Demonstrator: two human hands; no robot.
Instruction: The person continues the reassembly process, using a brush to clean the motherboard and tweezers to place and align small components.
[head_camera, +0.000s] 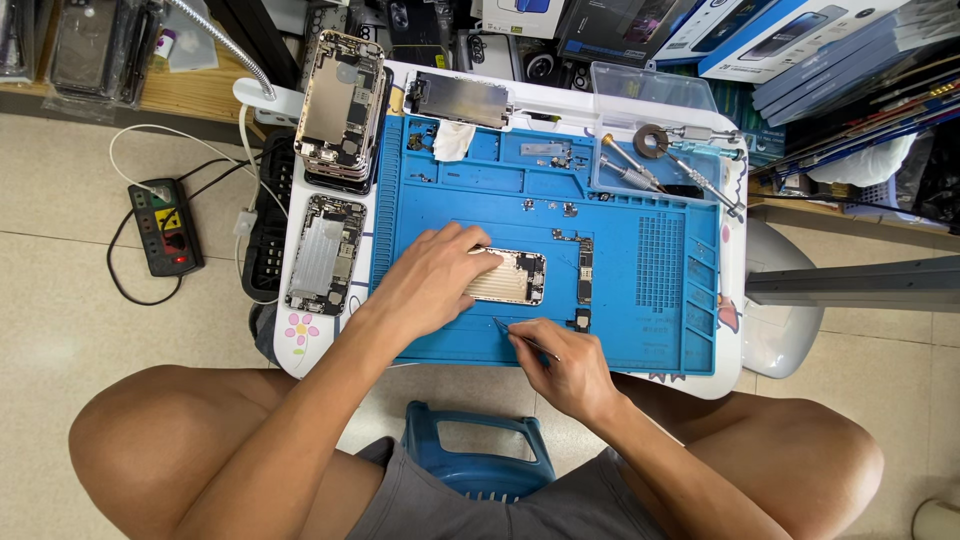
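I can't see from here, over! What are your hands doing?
Left hand pressing down phone housing. Right hand gripping tweezers, tip on blue mat. Nothing blocking.

A phone chassis lies mid-mat; a chassis stack sits far left, screwdrivers far right.

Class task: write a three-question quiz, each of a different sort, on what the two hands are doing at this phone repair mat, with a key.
1. True or false: the left hand rests on the opened phone shell on the blue mat.
2. The right hand holds: A) a roll of tape, B) thin tweezers, C) a power strip.
3. Fill in: the stack of phone shells stands at the mat's far ____ corner.

Key: 1 true; 2 B; 3 left.
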